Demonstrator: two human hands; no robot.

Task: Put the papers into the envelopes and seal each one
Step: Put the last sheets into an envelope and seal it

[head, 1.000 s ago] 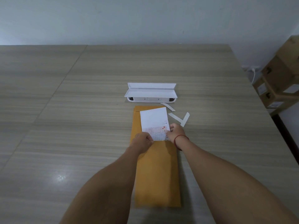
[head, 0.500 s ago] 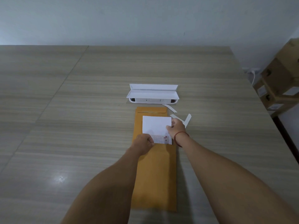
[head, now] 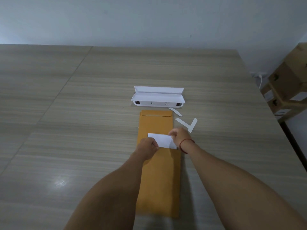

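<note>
Two long yellow-brown envelopes lie end to end on the wooden table (head: 83, 130). The far envelope (head: 155, 123) has its flap folded down at the far end. The near envelope (head: 160, 183) runs back toward me. A white paper (head: 163, 140) sticks out of the near envelope's mouth, only its blank part showing. My left hand (head: 147, 146) pinches the envelope's edge at the paper's left corner. My right hand (head: 180, 136), with a red string on the wrist, pinches the paper's far right corner.
A white open case (head: 157, 97) lies just beyond the envelopes. Three white paper strips (head: 186, 123) lie to the right of the far envelope. Cardboard boxes (head: 289, 83) stand on the floor past the table's right edge.
The paper has slid toward me into the near envelope; its printed lower part is now hidden. My right hand moved with it from the paper's side to its far corner.
</note>
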